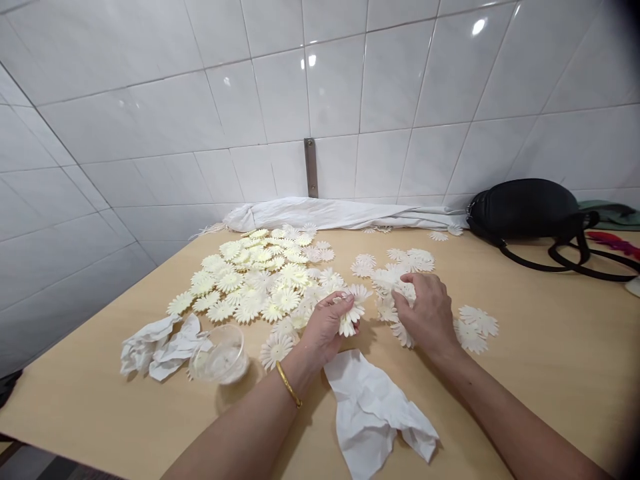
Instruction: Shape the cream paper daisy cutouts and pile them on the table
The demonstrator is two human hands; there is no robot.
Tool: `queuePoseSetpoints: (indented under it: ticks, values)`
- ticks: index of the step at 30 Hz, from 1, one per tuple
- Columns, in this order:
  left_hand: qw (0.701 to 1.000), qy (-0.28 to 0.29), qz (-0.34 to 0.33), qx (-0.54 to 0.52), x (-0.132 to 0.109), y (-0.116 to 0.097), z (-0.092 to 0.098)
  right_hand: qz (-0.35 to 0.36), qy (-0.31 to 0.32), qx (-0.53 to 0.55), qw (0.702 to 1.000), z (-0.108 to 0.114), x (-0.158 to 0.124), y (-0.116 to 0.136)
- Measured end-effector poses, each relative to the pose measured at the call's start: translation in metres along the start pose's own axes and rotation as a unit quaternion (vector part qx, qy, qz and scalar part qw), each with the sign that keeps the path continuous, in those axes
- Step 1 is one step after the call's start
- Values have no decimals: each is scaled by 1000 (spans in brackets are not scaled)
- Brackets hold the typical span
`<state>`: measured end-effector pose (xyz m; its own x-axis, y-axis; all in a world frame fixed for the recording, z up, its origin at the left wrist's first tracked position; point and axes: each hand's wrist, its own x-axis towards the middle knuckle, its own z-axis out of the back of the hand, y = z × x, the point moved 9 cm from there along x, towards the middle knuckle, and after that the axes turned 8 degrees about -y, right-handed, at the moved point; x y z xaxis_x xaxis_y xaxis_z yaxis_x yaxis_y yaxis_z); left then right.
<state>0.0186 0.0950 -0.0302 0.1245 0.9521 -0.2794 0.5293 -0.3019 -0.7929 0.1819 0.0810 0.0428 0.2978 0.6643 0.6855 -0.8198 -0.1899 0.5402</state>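
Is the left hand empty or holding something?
Holding something: the left hand has its thumb over white flowers, whose petals stick out past it.

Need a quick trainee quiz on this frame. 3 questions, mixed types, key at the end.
1. Multiple choice: what does the left hand hold?
A) a black bag
B) flower-shaped pieces
C) a crumpled white sheet

2. True or false: the clear plastic cup sits to the right of the right hand.

3. Fill in the blank: the gold bangle is worn on the ____ wrist.

Key: 1. B. 2. False; it sits to the left of the left hand. 3. left.
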Motion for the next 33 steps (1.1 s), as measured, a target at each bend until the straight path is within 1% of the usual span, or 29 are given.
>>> queuePoseSetpoints:
  ticks: [1, 2, 3, 5, 6, 7, 9, 11, 13, 15, 16, 17, 19, 21, 23, 24, 25, 26, 28, 29, 31, 33]
  values:
    - [1000, 7, -3, 9, -2, 0, -2, 15, 0, 19, 1000, 1, -1, 6]
    - [1000, 13, -4, 18, -4, 0, -4, 25, 20, 56, 998, -1, -4, 14]
    - [999, 21, -3, 29, -6, 0, -6, 34, 59, 102, 992, -7, -9, 22]
    - [998, 42, 9, 53, -10, 2, -11, 38, 152, 179, 971, -20, -20, 38]
    - [997, 51, 15, 62, -12, 4, -13, 31, 179, 194, 964, -24, -24, 40]
    - [996, 56, 20, 71, -13, 5, -15, 17, 184, 194, 964, -25, -24, 38]
    - [995, 45, 26, 83, -14, 6, -13, -22, 149, 156, 976, -22, -16, 21]
    - [996, 17, 28, 84, -12, 5, -9, -41, 94, 74, 992, -12, -3, -3]
    - [996, -7, 37, 85, -11, 7, -4, -15, 52, -27, 998, 0, 10, -18]
    - [995, -16, 45, 87, -10, 10, -1, 28, 19, -81, 996, 12, 18, -20]
    - [995, -20, 46, 89, -10, 10, 0, 49, 9, -73, 996, 17, 18, -15]
    - [995, -22, 44, 88, -10, 11, 0, 64, 9, -43, 997, 19, 17, -9]
    - [996, -14, 34, 81, -10, 11, -2, 78, 35, 50, 995, 17, 8, 7]
    - [997, 3, 28, 73, -11, 11, -6, 89, 100, 114, 984, 2, -7, 22]
    - [998, 3, 27, 62, -11, 10, -5, 145, 165, 105, 970, -17, -25, 34]
    - [998, -9, 26, 56, -10, 9, -3, 170, 178, 74, 966, -24, -30, 34]
    - [998, -21, 27, 51, -8, 9, -1, 186, 177, 34, 966, -28, -33, 31]
    - [998, -31, 28, 49, -7, 8, 2, 189, 162, -9, 969, -30, -32, 24]
    - [998, -33, 27, 49, -4, 8, 3, 166, 106, -62, 978, -22, -25, 12]
    - [998, -26, 28, 50, -2, 9, 2, 152, 77, -59, 984, -15, -21, 9]
    - [998, -7, 31, 50, -1, 11, 0, 135, 49, 8, 990, -3, -16, 12]
    - [998, 18, 29, 47, -1, 13, -5, 127, 72, 104, 984, 2, -17, 22]
